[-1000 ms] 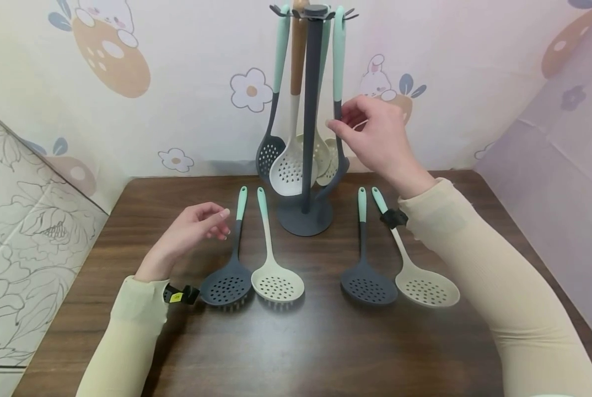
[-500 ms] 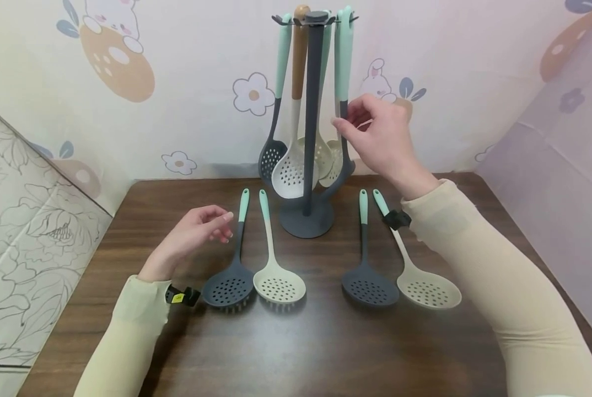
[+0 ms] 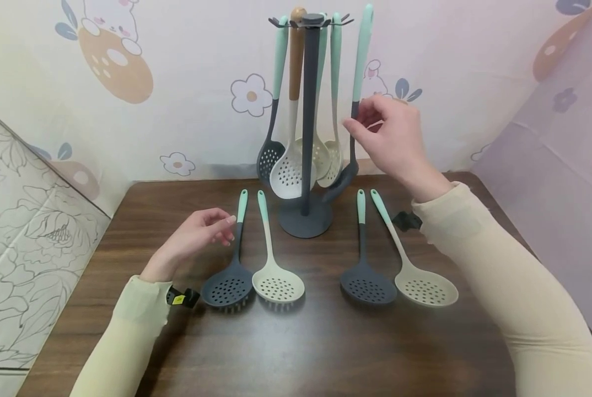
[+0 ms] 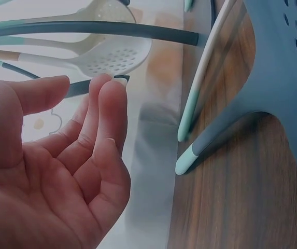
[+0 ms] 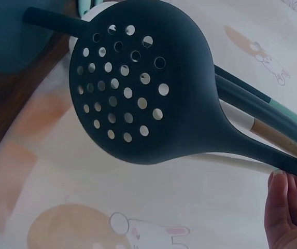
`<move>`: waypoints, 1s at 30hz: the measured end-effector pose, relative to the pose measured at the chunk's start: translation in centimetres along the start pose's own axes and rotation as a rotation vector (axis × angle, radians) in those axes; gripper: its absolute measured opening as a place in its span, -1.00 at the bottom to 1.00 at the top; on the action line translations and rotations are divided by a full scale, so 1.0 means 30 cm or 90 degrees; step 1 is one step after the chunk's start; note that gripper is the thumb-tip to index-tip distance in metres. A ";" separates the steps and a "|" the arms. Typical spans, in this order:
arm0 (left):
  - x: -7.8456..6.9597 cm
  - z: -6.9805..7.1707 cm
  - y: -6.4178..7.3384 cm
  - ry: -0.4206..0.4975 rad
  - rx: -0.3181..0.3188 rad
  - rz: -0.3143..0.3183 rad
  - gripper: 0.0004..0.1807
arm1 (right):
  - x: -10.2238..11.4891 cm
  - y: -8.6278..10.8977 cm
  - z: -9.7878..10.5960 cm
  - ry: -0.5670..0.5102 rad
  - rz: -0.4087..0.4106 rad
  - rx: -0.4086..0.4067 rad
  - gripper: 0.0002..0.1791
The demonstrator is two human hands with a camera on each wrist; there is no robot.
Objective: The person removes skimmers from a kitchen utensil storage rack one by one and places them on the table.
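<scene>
My right hand [image 3: 395,132] pinches the dark shaft of a slotted skimmer [image 3: 362,60] with a mint handle end. It stands off the hooks, to the right of the dark utensil stand [image 3: 309,121]. In the right wrist view its round perforated head [image 5: 138,83] fills the upper middle, with the fingers [image 5: 280,202] at the right edge. My left hand [image 3: 194,237] holds nothing, its fingers loosely bent. It hovers beside the handle of a dark skimmer [image 3: 228,284] on the table. The left wrist view shows that palm [image 4: 50,187] with a gap between thumb and fingers.
Several skimmers still hang from the stand, among them a white one [image 3: 290,171] with a brown handle. On the table [image 3: 276,364] lie a cream skimmer [image 3: 278,284] left of centre, then a dark one [image 3: 367,284] and a beige one [image 3: 427,286] at right. A patterned cloth [image 3: 192,71] rises behind.
My right hand has lifted the dark skimmer off its hook and moved it right, away from the stand. My left hand has hardly moved.
</scene>
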State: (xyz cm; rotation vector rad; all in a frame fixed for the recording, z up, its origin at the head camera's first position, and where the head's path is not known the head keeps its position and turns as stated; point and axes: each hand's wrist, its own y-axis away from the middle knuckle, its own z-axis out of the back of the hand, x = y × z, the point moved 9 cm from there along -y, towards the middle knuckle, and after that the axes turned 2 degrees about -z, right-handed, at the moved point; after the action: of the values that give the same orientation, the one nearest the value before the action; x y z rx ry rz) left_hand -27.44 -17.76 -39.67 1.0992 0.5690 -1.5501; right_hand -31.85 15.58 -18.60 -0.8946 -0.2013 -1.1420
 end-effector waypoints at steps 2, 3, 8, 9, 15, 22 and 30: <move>0.001 -0.003 0.002 0.002 0.000 0.002 -0.49 | -0.006 0.008 0.008 0.001 0.004 0.004 -0.68; 0.003 -0.004 0.003 0.003 0.001 0.003 -0.49 | -0.010 0.014 0.012 0.002 0.006 0.006 -0.68; 0.011 -0.008 0.004 0.000 0.002 0.005 -0.50 | -0.054 0.053 0.044 -0.019 0.011 0.010 -0.72; 0.014 -0.007 0.004 0.000 0.001 0.007 -0.50 | -0.070 0.061 0.053 -0.031 0.004 0.011 -0.73; 0.025 -0.009 0.006 -0.008 0.004 0.008 -0.46 | -0.197 0.101 0.127 -0.029 -0.085 0.029 -0.67; 0.032 -0.014 0.003 -0.015 0.004 0.010 -0.46 | -0.344 0.132 0.211 0.006 -0.164 0.063 -0.63; 0.027 -0.015 0.000 -0.018 0.002 0.005 -0.48 | -0.493 0.184 0.205 0.064 -0.205 0.172 -0.51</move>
State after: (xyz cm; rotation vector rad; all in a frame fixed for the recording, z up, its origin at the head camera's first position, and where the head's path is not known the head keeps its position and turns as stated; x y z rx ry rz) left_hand -27.26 -17.78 -40.58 1.0795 0.5431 -1.5572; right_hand -31.87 30.92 -25.75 -0.5747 -0.4175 -1.4156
